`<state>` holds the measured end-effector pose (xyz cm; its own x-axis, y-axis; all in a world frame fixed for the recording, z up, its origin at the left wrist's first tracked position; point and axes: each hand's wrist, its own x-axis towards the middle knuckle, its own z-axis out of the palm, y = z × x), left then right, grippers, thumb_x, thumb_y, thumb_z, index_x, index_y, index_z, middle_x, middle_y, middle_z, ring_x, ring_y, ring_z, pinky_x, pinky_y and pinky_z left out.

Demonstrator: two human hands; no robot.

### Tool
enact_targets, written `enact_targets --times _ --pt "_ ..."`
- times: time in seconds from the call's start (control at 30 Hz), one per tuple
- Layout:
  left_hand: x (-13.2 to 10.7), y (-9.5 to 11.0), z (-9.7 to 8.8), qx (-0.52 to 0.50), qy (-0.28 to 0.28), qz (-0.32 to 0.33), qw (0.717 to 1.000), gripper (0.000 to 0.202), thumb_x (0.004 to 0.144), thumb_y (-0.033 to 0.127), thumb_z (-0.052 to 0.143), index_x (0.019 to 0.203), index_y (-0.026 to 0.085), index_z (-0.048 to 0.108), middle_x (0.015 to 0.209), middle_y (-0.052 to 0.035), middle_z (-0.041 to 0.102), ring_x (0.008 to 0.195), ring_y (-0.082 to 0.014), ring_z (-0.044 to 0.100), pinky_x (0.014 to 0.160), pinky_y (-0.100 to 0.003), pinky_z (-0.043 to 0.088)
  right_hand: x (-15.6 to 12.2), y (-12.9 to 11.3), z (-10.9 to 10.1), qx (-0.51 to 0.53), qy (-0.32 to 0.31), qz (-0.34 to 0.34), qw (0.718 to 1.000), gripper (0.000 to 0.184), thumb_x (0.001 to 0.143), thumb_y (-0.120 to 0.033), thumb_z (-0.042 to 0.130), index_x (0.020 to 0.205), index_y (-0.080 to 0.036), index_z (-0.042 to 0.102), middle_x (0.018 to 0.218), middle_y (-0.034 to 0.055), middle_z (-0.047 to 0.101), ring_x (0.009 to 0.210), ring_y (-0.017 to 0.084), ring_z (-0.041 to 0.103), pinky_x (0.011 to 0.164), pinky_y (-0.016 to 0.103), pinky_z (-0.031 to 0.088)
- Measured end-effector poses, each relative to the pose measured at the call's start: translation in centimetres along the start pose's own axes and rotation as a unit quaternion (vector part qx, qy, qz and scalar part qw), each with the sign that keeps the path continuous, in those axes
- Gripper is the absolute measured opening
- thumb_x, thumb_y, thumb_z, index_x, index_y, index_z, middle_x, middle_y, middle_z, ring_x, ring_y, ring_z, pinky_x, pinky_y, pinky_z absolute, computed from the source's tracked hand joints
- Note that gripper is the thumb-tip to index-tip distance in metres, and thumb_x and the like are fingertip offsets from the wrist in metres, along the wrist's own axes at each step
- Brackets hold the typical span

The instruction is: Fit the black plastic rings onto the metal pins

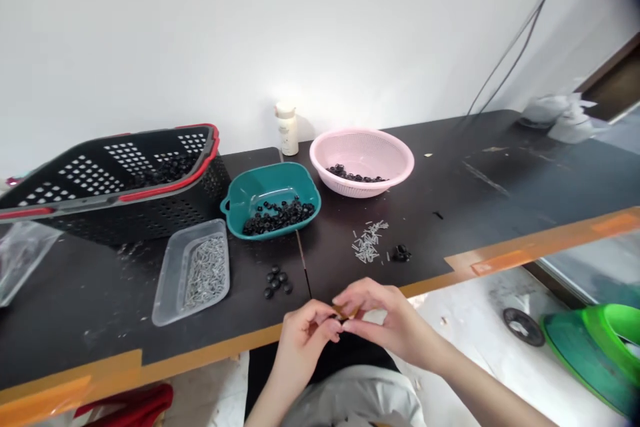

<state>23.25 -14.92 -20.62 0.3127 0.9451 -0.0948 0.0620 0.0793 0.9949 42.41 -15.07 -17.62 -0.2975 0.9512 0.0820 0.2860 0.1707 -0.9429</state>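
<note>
At the table's front edge, my left hand (311,328) and my right hand (374,310) meet fingertip to fingertip. Both pinch a small black part (343,321), mostly covered by the fingers. Just beyond my left hand lies a small group of round black pieces (278,279). Short silvery metal pins (369,243) are heaped loosely beyond my right hand, with a black piece (401,253) beside them.
A clear plastic box (167,283) of metal pins stands left. Behind it are a black basket (165,213), a teal basin (270,181) and a pink colander (370,140), all with black pieces inside. A cream bottle (288,130) stands near the wall.
</note>
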Motion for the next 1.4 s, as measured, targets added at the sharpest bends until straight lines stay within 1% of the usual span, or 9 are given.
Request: enact_targets --times 0.1,0.2,0.33,0.53,0.73,0.83,0.97,1.17,1.4 --pt "0.4 -0.4 0.5 -0.018 0.037 -0.024 0.999 0.016 0.08 0.032 0.068 0.084 0.017 0.069 0.065 -0.0009 0.066 0.064 -0.0149 0.066 0.062 -0.022 0.052 -0.6 2.8 -3.7 -0.081 0.148 0.038 0.985 0.024 0.083 -0.039 0.068 0.099 -0.022 0.068 0.087 0.0052 0.072 0.079 0.019 0.068 0.072 0.031 0.056" --pt "1.0 -0.8 0.5 -0.035 0.05 -0.028 0.998 0.019 0.078 0.034 0.07 0.087 0.018 0.07 0.07 -0.002 0.069 0.07 -0.0155 0.067 0.068 -0.023 0.054 -1.1 5.5 -8.4 -0.216 0.283 0.105 0.929 0.034 0.082 -0.051 0.062 0.095 -0.02 0.07 0.088 0.0081 0.07 0.077 0.023 0.064 0.074 0.038 0.054" --pt "1.9 -1.4 0.4 -0.028 0.04 -0.036 0.998 0.025 0.079 0.036 0.071 0.096 0.018 0.071 0.082 -0.0055 0.072 0.08 -0.018 0.069 0.07 -0.024 0.056 -0.8 7.3 -11.8 -0.239 0.223 0.163 0.931 0.035 0.083 -0.049 0.058 0.102 -0.023 0.071 0.087 0.0059 0.068 0.071 0.02 0.061 0.068 0.035 0.051" --pt "2.6 -1.4 0.9 -0.007 0.086 -0.038 0.996 0.029 0.079 0.04 0.07 0.098 0.018 0.073 0.078 -0.0052 0.07 0.091 -0.0222 0.069 0.073 -0.025 0.056 1.9 7.4 -12.8 -0.207 0.129 0.179 0.953 0.017 0.077 -0.04 0.065 0.081 -0.028 0.076 0.076 0.0009 0.072 0.07 0.02 0.065 0.066 0.031 0.048" --pt "2.0 -0.7 2.0 -0.057 0.141 -0.035 0.988 0.032 0.077 0.043 0.072 0.1 0.021 0.073 0.071 -0.0007 0.063 0.082 -0.0172 0.067 0.074 -0.023 0.055 3.4 7.4 -14.3 -0.133 0.093 0.179 0.97 0.024 0.079 -0.042 0.062 0.083 -0.022 0.074 0.079 0.0036 0.074 0.075 0.022 0.067 0.072 0.034 0.05" --pt "2.0 -0.5 2.2 -0.074 0.15 -0.029 0.986 0.029 0.077 0.044 0.071 0.095 0.02 0.072 0.074 -0.0009 0.062 0.08 -0.0168 0.066 0.071 -0.023 0.055 3.5 6.4 -13.3 -0.075 0.078 0.156 0.982 0.037 0.085 -0.048 0.055 0.104 -0.02 0.07 0.092 0.0054 0.074 0.081 0.019 0.067 0.077 0.033 0.053" --pt "2.1 -0.1 1.4 -0.035 0.105 -0.005 0.994 0.028 0.08 0.044 0.068 0.089 0.017 0.071 0.074 -0.0017 0.06 0.074 -0.0159 0.064 0.066 -0.023 0.053 3.5 4.3 -8.2 -0.025 0.028 0.114 0.993 0.034 0.089 -0.045 0.054 0.104 -0.019 0.071 0.09 0.0059 0.074 0.081 0.019 0.067 0.08 0.033 0.054" --pt "0.8 0.6 -1.2 -0.048 0.12 0.019 0.991 0.031 0.085 0.044 0.062 0.099 0.018 0.071 0.078 -0.0026 0.065 0.066 -0.0122 0.061 0.067 -0.024 0.054 3.9 3.8 -0.1 -0.186 0.01 -0.046 0.981 0.024 0.096 -0.028 0.049 0.099 -0.025 0.072 0.094 0.006 0.07 0.089 0.022 0.065 0.083 0.037 0.052" --pt "-1.2 -0.2 -3.0 -0.078 0.101 0.032 0.991 0.028 0.085 0.042 0.062 0.096 0.017 0.072 0.071 -0.0001 0.059 0.062 -0.0102 0.058 0.062 -0.022 0.053 3.1 4.7 0.0 -0.217 0.056 -0.027 0.974 0.026 0.094 -0.032 0.051 0.109 -0.025 0.071 0.107 0.0086 0.065 0.088 0.022 0.065 0.081 0.036 0.053"
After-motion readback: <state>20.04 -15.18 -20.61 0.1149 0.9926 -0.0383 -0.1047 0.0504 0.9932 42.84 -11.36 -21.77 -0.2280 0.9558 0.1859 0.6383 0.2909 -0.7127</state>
